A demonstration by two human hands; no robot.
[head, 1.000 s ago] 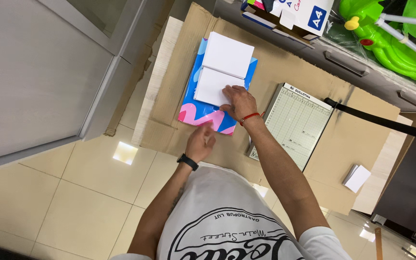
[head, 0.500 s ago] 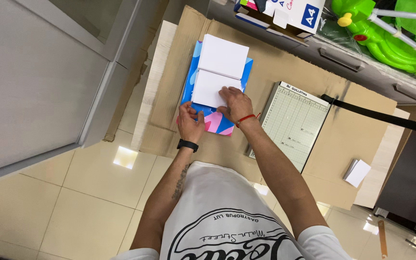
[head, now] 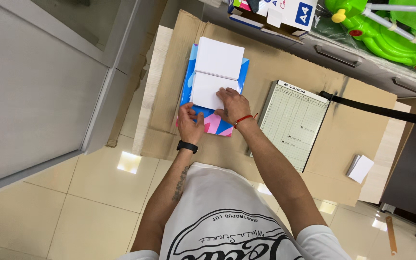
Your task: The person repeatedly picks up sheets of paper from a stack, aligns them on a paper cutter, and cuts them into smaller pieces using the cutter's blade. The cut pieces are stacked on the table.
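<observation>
Stack of white rectangular paper sheets [head: 212,77] atop blue-and-pink patterned sheet [head: 217,126]; long axis twelve-to-six, on brown cardboard-covered table [head: 285,67]. Right hand [head: 232,105] flat, open, pressing stack's near end. Left hand [head: 190,123] at seven o'clock, fingers curled on patterned edge; grasp unclear.

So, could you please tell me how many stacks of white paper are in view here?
3: two stacks lie end to end on the blue and pink sheet, the far stack and the near stack under the right hand; the small stack lies right of the paper cutter.
</observation>
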